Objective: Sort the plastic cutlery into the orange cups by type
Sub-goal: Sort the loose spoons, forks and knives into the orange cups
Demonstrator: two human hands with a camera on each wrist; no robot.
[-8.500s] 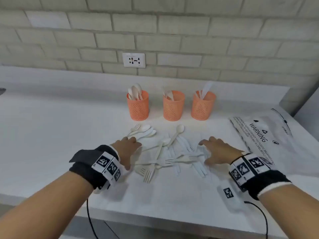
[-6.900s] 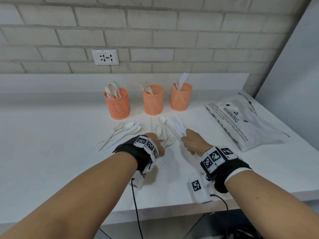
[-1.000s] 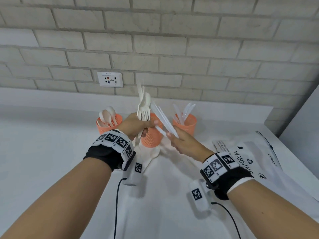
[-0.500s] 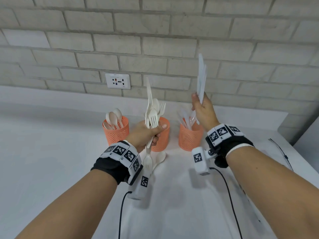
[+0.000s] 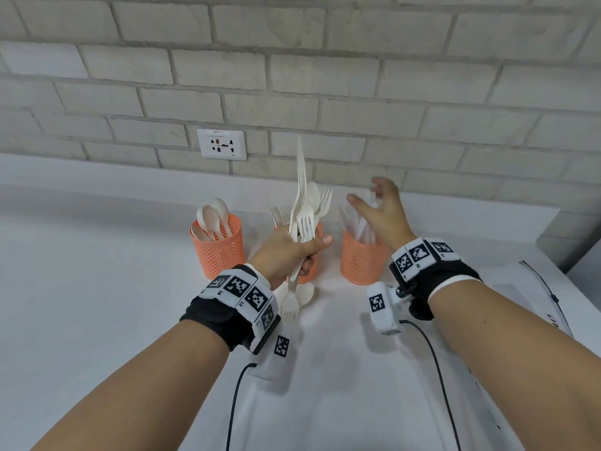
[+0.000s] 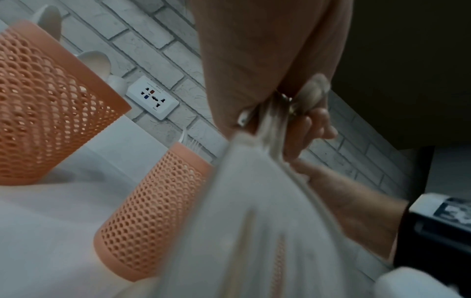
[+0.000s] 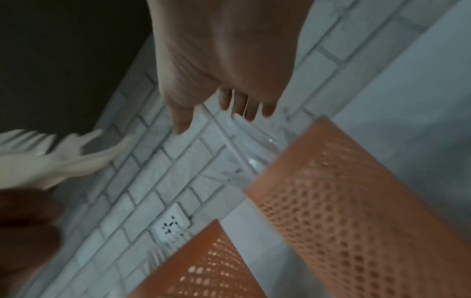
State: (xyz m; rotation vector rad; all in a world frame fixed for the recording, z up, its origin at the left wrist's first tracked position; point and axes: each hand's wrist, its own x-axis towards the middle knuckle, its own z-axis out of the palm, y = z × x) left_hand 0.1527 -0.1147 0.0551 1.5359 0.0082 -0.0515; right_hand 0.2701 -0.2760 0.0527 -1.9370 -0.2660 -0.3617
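Three orange mesh cups stand in a row by the wall. The left cup (image 5: pixel 217 245) holds spoons and the right cup (image 5: pixel 361 262) holds knives (image 5: pixel 357 222). The middle cup (image 5: pixel 313 271) is mostly hidden behind my left hand (image 5: pixel 292 252), which grips an upright mixed bundle of forks and spoons (image 5: pixel 305 216). My right hand (image 5: pixel 370 196) hovers over the right cup with fingers spread and nothing in it. In the right wrist view the hand (image 7: pixel 224 117) is over the knives (image 7: pixel 254 151) and right cup (image 7: pixel 356 201). The left wrist view shows the blurred bundle (image 6: pixel 254 221) beside the middle cup (image 6: pixel 153 211).
A printed plastic bag (image 5: pixel 536 304) lies on the white counter (image 5: pixel 97 320) at the right. Behind the cups a raised ledge meets a brick wall with a socket (image 5: pixel 221 144). Wrist-camera cables hang towards the counter's front edge.
My right hand has come down from head height and let go of the knives, which now stand in the right cup. The left hand keeps its bundle near the middle cup.
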